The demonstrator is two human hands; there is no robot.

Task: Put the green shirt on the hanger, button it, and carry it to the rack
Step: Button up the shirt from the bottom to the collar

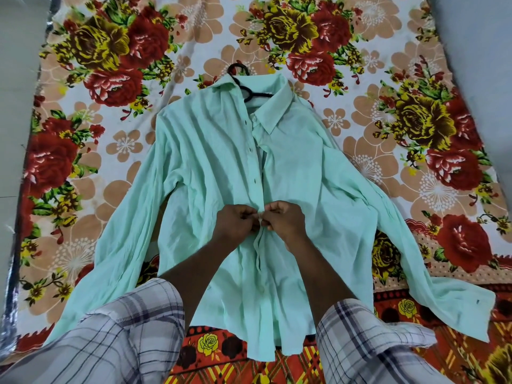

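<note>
The pale green shirt [216, 151] lies flat, front up, on a flowered bed sheet [110, 65], sleeves spread to both sides. A black hanger [245, 88] sits inside the collar, its hook poking out above. Several buttons run down the placket; the upper ones look fastened. My left hand [235, 221] and my right hand [285, 220] meet at the placket mid-chest, each pinching an edge of the shirt front around a small button. Below my hands the front hangs apart.
The sheet covers a mattress with grey floor on the left [13, 106] and right. A red patterned border [277, 367] runs along the near edge. My plaid sleeves [124, 336] fill the bottom of the view.
</note>
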